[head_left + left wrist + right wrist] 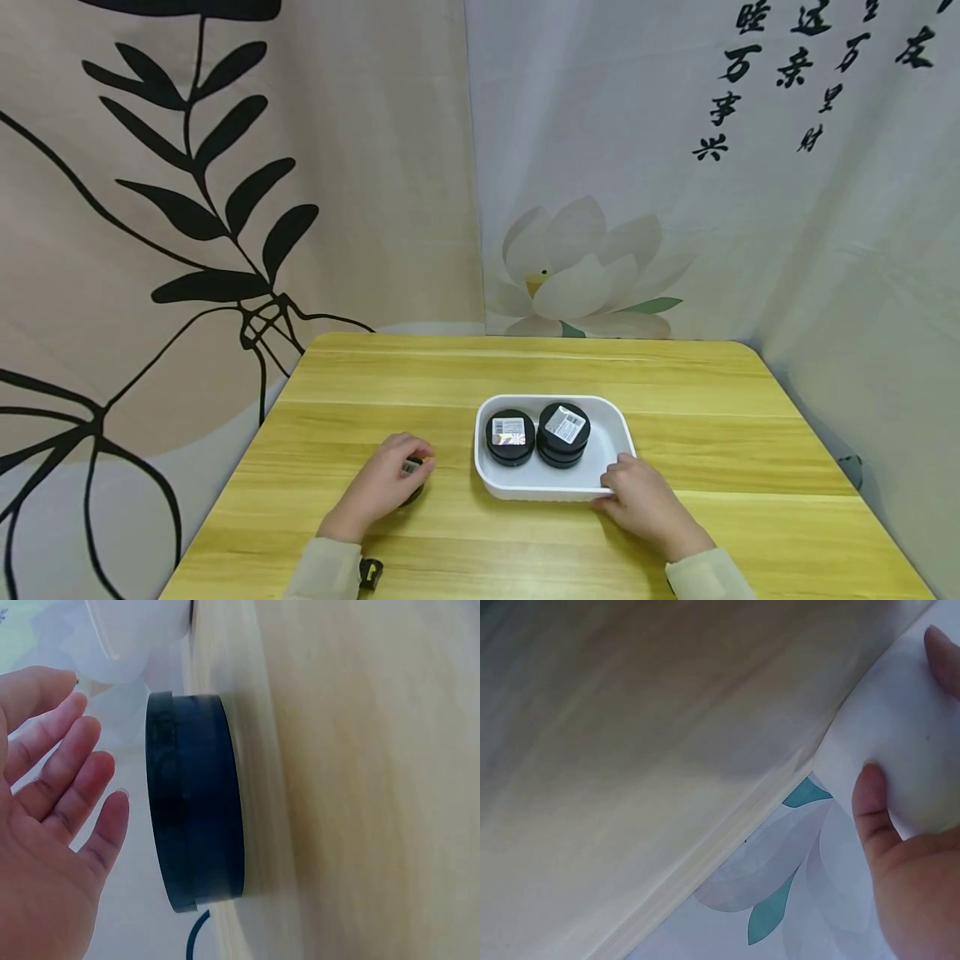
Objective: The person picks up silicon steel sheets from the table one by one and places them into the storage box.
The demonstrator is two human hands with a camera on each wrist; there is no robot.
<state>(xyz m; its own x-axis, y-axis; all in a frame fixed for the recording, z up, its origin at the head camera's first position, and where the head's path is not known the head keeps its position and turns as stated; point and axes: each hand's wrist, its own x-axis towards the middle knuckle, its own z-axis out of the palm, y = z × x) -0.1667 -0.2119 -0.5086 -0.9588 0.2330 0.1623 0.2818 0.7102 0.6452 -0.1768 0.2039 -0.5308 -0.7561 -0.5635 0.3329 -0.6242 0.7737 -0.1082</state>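
A white rectangular tray (603, 429) sits on the table with round black jars inside. One labelled jar (510, 431) is on the left in it, and beside it is a labelled jar (564, 425) that looks stacked on another. My right hand (645, 504) grips the tray's near right corner, its thumb (871, 796) against the white wall. Left of the tray, my left hand (386, 477) hovers around another black jar (195, 799) on the table. The left wrist view shows a gap between these loosely curved fingers and the jar. In the head view the hand partly covers that jar.
The wooden table (435, 367) has its far edge near a hanging cloth (390, 167) printed with plants and characters. A small black object (371, 573) with a yellow mark is beside my left sleeve (326, 571).
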